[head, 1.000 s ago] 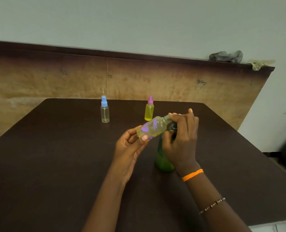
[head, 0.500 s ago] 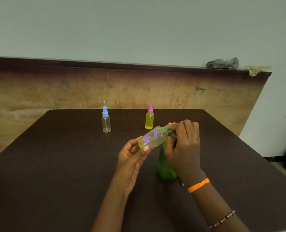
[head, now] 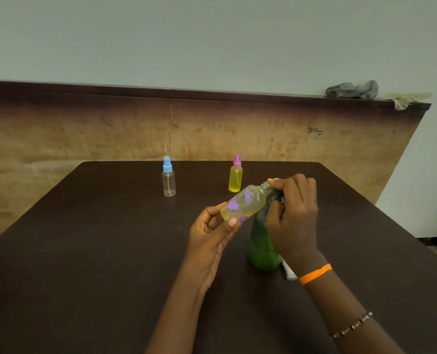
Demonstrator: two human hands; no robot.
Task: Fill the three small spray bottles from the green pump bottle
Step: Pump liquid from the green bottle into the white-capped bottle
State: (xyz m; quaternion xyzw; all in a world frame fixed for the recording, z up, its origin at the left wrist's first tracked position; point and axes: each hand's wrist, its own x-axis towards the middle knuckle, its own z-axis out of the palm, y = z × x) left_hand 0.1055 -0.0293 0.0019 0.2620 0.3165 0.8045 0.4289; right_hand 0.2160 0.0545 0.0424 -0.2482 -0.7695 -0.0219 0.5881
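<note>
The left hand point(head: 209, 233) pinches the flowered spray bottle point(head: 243, 204), tilted with its neck at the green pump bottle point(head: 262, 244), whose pump the right hand point(head: 292, 213) grips, near the table's point(head: 84, 251) right side.

Left hand point(head: 209, 233) holding tilted flowered bottle point(head: 243, 204), right hand point(head: 292, 213) atop green pump bottle point(head: 262, 249)

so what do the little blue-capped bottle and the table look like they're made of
Blue-capped bottle: clear, glossy plastic by the look; the dip tube shows through the wall, and the cap is opaque blue plastic. Table: dark brown, matte surface, probably laminate or painted wood; no grain shows, so it stays open.
</note>
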